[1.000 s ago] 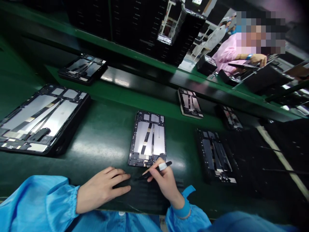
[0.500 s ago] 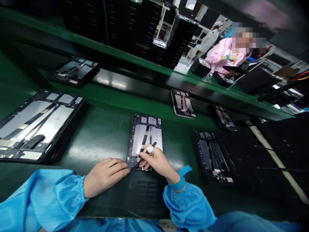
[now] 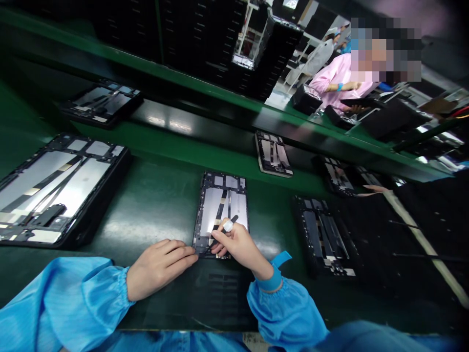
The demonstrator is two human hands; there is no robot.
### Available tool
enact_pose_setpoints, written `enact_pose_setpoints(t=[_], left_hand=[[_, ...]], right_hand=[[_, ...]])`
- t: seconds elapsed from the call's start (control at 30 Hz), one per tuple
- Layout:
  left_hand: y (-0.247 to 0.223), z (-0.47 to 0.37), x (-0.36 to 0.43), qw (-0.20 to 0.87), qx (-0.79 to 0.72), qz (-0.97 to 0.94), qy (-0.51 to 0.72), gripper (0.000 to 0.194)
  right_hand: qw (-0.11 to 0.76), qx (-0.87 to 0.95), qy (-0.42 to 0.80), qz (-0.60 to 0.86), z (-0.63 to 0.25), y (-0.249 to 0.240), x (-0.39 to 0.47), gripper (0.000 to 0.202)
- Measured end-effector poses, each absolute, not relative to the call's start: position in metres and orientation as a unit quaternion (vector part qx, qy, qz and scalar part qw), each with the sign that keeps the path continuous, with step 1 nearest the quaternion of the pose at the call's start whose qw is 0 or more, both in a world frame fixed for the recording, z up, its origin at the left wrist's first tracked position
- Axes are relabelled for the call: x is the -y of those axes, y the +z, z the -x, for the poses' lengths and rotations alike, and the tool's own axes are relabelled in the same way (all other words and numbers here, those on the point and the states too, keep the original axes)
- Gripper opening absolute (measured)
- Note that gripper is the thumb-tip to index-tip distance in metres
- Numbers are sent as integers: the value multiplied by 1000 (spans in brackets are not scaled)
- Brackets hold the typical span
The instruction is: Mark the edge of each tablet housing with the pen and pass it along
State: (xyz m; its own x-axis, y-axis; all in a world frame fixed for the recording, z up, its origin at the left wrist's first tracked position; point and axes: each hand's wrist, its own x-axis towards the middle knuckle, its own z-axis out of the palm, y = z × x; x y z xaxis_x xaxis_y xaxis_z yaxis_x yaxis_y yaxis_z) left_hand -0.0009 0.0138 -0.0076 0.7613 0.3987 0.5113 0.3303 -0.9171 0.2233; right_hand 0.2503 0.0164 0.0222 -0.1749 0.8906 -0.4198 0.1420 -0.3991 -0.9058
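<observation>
An opened tablet-like device [image 3: 240,203] lies on the green work surface in front of me, its silver inside and dark ribbon cables facing up. My right hand [image 3: 234,239] is closed around dark tweezers [image 3: 234,219], over the lower part of the device. The tool's lower end is largely hidden by the fingers. My left hand [image 3: 159,268] rests palm down at the lower left corner of the device, fingers together and fingertips against the edge; what they pinch, if anything, is hidden.
A stack of similar devices [image 3: 60,186] stands at the left, another [image 3: 324,237] at the right. More lie on a strip behind, including a light-edged one [image 3: 274,154]. A person in pink [image 3: 339,73] is beyond the green rail [image 3: 205,88]. Another person's hand [image 3: 375,189] shows at right.
The devices on the strip behind have shifted slightly left. Another person's hand and a further device have appeared at the right. My hands have hardly moved.
</observation>
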Motion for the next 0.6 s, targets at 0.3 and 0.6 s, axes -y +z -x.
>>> enact_pose_setpoints(t=[0.3,0.6], left_hand=[[-7,2,-14,57,-193,-939,279,25],[-13,2,-11,-18,-187,-951,244,41]], right_hand=[[315,451,612,568,-250,23,-16,49],[324,445,607,573,-251,28,-14,49]])
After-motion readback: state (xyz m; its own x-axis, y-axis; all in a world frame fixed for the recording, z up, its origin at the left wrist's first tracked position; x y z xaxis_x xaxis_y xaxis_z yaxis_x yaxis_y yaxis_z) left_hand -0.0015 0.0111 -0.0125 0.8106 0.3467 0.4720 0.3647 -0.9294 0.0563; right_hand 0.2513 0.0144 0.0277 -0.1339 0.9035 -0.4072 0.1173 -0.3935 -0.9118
